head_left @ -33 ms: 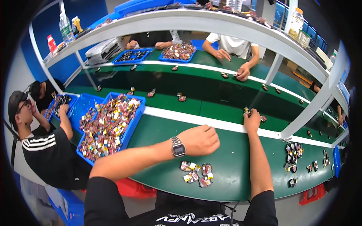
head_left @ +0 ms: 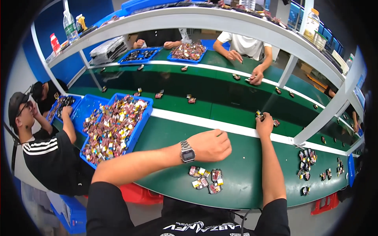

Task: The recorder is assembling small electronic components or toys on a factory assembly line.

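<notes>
Spanning the foreground, the green counter (head_left: pixel 244 177) carries the work, its far edge marked by a white rail (head_left: pixel 224 128). Beyond the rail runs a green strip (head_left: pixel 222 113), apparently a conveyor, on which small packets lie well apart, a spacing that probably lets each be taken singly. A blue tray (head_left: pixel 145 116), heaped with mixed pieces, stands at the left of the counter; its raised walls appear to contain the pile. The left hand (head_left: pixel 212 145) is curled into a loose fist above the counter, nothing visibly protruding; whether it encloses anything cannot be determined. The right hand (head_left: pixel 264 125) reaches over the rail, its fingers bent down at a dark packet (head_left: pixel 259 115) on the strip; contact appears likely, but a pinch cannot be confirmed. A loose cluster (head_left: pixel 306 163) of packets lies farther right on the counter, seemingly kept apart from the near group. That group (head_left: pixel 205 180), four packets, sits close before the body, presumably for short reach. A metal-banded watch (head_left: pixel 188 155) encircles the left wrist.
</notes>
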Demonstrator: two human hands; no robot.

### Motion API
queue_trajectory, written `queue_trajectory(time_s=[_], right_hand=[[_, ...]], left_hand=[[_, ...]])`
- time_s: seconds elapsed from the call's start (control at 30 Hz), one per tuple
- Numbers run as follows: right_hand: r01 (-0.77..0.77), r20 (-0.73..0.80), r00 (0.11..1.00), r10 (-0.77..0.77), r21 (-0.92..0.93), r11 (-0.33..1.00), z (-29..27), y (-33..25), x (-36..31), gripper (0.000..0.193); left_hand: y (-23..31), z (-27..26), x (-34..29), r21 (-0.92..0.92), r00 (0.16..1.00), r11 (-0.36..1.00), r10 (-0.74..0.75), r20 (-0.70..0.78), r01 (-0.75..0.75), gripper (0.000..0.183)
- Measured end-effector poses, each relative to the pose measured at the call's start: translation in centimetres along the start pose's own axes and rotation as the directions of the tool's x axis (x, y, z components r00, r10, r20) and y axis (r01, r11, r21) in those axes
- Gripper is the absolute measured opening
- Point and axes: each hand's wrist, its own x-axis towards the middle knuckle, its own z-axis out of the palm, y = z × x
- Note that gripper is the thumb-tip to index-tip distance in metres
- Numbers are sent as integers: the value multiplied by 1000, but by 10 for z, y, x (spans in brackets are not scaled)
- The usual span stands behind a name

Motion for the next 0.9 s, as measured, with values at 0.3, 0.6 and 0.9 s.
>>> queue_trajectory(time_s=[0.3,0.6,0.9], right_hand=[[107,304,907,-291,503,858,-54,-79,-49,56],[298,395,659,-640,644,705,-92,-136,-101,62],[388,371,648,-665,590,708,-89,-139,-106,50]], left_hand=[[5,-1,-10,-59,1000,998,-25,-1,25,17],[4,81,-47,-657,518,-603,-422,744,453,37],[19,84,-52,-564,612,-802,-348,710,197,38]])
